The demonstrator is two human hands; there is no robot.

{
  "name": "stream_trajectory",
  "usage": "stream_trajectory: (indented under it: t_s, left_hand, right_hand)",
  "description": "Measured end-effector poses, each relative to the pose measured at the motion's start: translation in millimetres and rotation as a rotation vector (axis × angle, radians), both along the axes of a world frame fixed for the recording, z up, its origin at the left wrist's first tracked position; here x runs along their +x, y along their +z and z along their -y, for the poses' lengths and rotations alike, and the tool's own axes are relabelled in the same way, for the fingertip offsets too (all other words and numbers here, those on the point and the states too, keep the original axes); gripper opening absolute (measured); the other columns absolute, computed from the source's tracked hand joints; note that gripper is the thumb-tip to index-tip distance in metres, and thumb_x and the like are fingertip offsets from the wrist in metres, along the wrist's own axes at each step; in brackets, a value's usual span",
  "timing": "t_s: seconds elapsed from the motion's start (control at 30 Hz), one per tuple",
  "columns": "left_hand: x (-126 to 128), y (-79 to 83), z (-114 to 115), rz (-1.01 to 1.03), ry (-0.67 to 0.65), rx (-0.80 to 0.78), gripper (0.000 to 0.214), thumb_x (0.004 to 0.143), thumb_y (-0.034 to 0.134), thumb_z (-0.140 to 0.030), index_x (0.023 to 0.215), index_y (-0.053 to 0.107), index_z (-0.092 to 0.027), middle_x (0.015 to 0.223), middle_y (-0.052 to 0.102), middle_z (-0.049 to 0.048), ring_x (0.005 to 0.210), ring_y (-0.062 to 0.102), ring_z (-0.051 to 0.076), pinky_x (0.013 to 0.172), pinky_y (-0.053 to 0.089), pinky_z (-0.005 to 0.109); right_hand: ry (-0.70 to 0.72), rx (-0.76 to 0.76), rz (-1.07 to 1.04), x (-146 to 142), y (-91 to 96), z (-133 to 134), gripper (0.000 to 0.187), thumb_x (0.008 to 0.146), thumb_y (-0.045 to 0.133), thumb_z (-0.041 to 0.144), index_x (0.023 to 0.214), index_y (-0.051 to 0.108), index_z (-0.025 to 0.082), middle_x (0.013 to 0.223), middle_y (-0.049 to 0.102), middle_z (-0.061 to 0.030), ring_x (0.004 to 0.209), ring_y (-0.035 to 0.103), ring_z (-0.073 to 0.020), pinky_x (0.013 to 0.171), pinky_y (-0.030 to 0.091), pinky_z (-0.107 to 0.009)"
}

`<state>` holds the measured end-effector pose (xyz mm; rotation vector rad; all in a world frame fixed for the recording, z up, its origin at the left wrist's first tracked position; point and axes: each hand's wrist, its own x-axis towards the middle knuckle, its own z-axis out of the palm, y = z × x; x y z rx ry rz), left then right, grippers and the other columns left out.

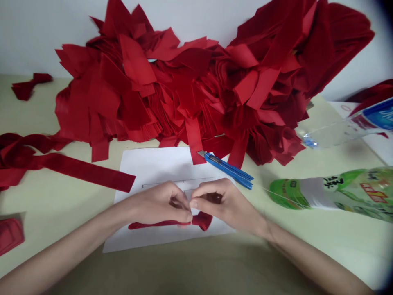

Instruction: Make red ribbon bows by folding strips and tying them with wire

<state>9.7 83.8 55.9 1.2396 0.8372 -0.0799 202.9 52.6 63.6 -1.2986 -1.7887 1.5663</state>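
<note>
My left hand [167,203] is closed in a pinch at the middle of a red velvet ribbon piece [204,220], which lies low over a white paper sheet [132,241] and looks gathered at the fingertips. Thumb and forefinger of my right hand [219,200] are pressed together just above and right of the left fingertips; whatever they hold is too thin to make out. A blue utility knife [229,169] lies beyond my right hand with its blade tip showing. White thread [316,192] is wound around a green bottle on the right, and one strand runs off toward my right hand.
A large heap of red ribbon strips [184,90] fills the back of the table against the wall. Long red ribbon [89,170] trails at the left. On the right lie the green labelled bottle [365,192] and a clear plastic bottle [337,131]. Ruled lines mark the paper.
</note>
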Motion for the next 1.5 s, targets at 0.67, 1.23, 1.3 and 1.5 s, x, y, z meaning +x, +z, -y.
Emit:
stream_trajectory:
  t_s: [0.67, 1.23, 1.3, 1.5]
  left_hand:
    - [0, 9.7, 1, 0.042, 0.003, 0.03, 0.011, 0.074, 0.06, -0.026, 0.071, 0.068, -0.018, 0.066, 0.064, -0.0007, 0.066, 0.055, 0.014, 0.064, 0.041, 0.026]
    - [-1, 15.5, 0, 0.018, -0.004, 0.004, 0.009, 0.072, 0.062, -0.026, 0.073, 0.066, -0.018, 0.067, 0.061, -0.0012, 0.063, 0.052, 0.013, 0.059, 0.037, 0.025]
    - [0, 13.2, 5, -0.086, -0.018, 0.2, 0.009, 0.073, 0.058, -0.025, 0.071, 0.064, -0.018, 0.066, 0.056, -0.0023, 0.062, 0.048, 0.012, 0.056, 0.034, 0.025]
    - [5, -0.3, 22, -0.183, 0.002, 0.717, 0.02, 0.072, 0.048, -0.015, 0.053, 0.05, -0.018, 0.053, 0.043, -0.0026, 0.052, 0.037, 0.011, 0.052, 0.026, 0.027]
  right_hand:
    - [0.044, 0.221, -0.014, 5, -0.9, -2, 0.018, 0.083, 0.056, 0.022, 0.069, 0.064, 0.014, 0.058, 0.051, 0.0025, 0.05, 0.038, -0.0058, 0.046, 0.032, -0.02]
    - [0.066, 0.311, -0.015, 7, 3.1, -3, 0.011, 0.079, 0.058, 0.011, 0.071, 0.065, 0.014, 0.058, 0.051, 0.0035, 0.049, 0.038, -0.0052, 0.045, 0.03, -0.018]
    - [0.108, 0.424, 0.101, 5, 4.2, 0, 0.015, 0.083, 0.055, 0.013, 0.074, 0.066, 0.015, 0.058, 0.052, 0.003, 0.05, 0.038, -0.0055, 0.047, 0.031, -0.019]
    - [0.286, 0.733, 0.416, -1, 4.5, 10, 0.022, 0.09, 0.045, 0.017, 0.078, 0.064, 0.016, 0.066, 0.058, 0.0005, 0.055, 0.048, -0.0096, 0.053, 0.034, -0.024]
